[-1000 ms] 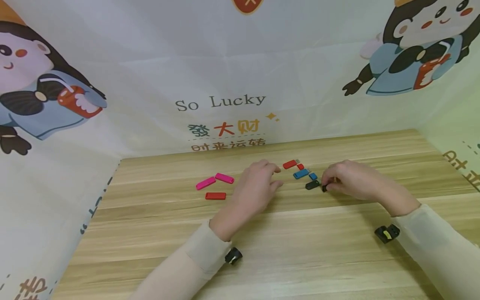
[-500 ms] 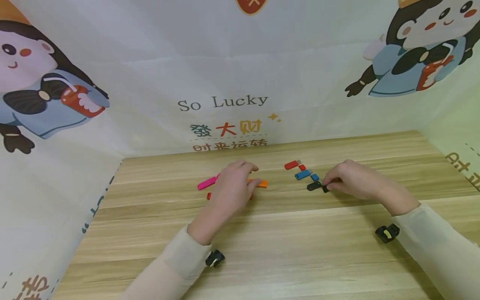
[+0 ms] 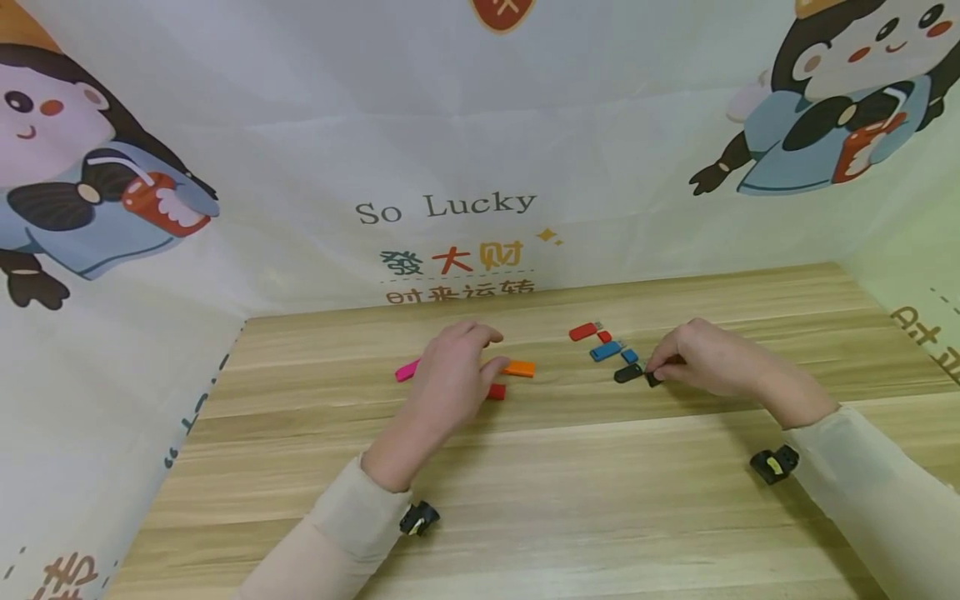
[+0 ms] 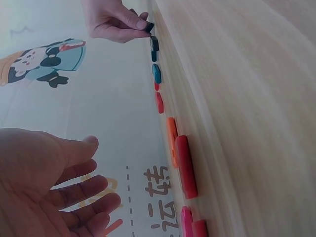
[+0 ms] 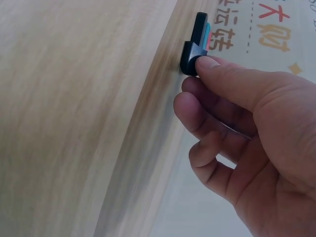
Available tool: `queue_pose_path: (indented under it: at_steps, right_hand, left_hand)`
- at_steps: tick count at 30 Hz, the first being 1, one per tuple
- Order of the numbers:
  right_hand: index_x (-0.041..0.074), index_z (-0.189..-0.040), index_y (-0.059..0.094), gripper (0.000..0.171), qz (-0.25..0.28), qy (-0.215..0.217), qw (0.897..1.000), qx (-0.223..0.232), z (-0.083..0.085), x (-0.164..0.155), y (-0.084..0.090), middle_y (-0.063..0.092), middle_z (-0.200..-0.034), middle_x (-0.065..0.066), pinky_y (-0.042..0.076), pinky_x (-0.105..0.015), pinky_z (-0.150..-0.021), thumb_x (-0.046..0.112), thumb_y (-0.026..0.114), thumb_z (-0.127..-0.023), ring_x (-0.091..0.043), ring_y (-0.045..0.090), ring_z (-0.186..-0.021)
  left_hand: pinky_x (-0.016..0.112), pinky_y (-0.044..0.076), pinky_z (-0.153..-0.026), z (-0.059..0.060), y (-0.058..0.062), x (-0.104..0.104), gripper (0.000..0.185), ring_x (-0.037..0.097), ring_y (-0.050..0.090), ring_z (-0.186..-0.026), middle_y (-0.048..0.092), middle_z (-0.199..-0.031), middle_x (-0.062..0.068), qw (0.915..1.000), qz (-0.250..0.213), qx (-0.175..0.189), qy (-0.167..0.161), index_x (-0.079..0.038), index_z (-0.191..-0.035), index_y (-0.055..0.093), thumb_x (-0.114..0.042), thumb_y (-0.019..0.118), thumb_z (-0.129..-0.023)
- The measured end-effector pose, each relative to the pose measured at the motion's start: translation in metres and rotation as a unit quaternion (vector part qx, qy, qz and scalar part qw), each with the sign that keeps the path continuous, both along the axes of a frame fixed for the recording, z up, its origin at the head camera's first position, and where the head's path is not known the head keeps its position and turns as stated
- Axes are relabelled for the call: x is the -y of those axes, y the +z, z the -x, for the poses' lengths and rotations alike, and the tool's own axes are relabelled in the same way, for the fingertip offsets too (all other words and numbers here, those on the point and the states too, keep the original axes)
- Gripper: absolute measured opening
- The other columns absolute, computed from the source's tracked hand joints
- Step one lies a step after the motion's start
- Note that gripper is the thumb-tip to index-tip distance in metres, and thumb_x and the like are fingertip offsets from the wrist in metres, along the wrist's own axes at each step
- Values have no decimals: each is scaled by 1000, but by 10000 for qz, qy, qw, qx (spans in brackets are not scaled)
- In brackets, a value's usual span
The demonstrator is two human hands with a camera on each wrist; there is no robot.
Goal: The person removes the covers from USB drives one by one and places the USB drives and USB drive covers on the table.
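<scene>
My right hand [image 3: 705, 358] pinches a small black cap [image 5: 189, 59] between thumb and fingertip, at the right end of a black USB stick [image 3: 627, 372]. The right wrist view shows cap and stick end to end, close together. My left hand [image 3: 450, 375] hovers with loosely bent fingers, holding nothing, as the left wrist view shows. Below it, partly hidden from the head view, lie an orange USB stick [image 3: 519, 368], a red one [image 4: 185, 165] and a pink one [image 3: 406, 371].
Left of the black stick lie a blue USB stick [image 3: 606, 350] with its blue cap [image 3: 629, 356] and a red USB stick [image 3: 582, 332] with its red cap [image 3: 604, 337]. A printed cloth wall [image 3: 315, 142] stands behind the wooden table [image 3: 562, 508].
My left hand has moved left, away from the uncapped sticks, over the pink, red and orange ones. My right hand stays in place, still pinching the black cap, which has turned slightly.
</scene>
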State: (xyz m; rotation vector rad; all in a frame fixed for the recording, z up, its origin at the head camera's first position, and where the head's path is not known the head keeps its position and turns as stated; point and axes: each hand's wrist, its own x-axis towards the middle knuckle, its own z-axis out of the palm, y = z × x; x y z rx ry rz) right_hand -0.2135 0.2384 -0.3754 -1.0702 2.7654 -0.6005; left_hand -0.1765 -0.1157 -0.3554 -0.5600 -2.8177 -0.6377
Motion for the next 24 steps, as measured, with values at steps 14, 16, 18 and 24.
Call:
queue_pose_path:
  at_steps: [14,16,18,24]
  right_hand:
    - [9,-96,83,11,91,-52,9999,109,1,0,-2,79,-97,-2,63,-38,-77,0,77,-96,-18,74,-90]
    - [9,-96,83,11,95,-55,9999,92,1,0,-2,79,-97,-2,63,-39,-77,0,76,-96,-18,74,-90]
    - [10,-96,82,11,99,-58,9999,71,1,0,-2,79,-96,0,62,-38,-76,0,76,-96,-16,73,-88]
    - [13,-96,81,14,242,-81,9997,24,-2,1,3,77,-94,5,61,-33,-74,0,76,-97,-9,69,-84]
  left_hand:
    - [45,52,-105,2,1,4,30,30,66,-120,72,-123,9,9999,9,-96,64,-6,-123,75,-21,81,-97]
    - [45,52,-105,2,0,5,30,30,66,-119,72,-123,9,9999,-6,-101,56,-6,-122,75,-20,81,-97]
    - [45,53,-104,2,-1,5,30,30,67,-118,72,-123,9,9999,-24,-108,49,-6,-122,75,-20,81,-97]
    - [45,53,-104,4,-1,6,30,30,66,-118,71,-124,9,10000,18,-73,40,-6,-123,74,-20,80,-98]
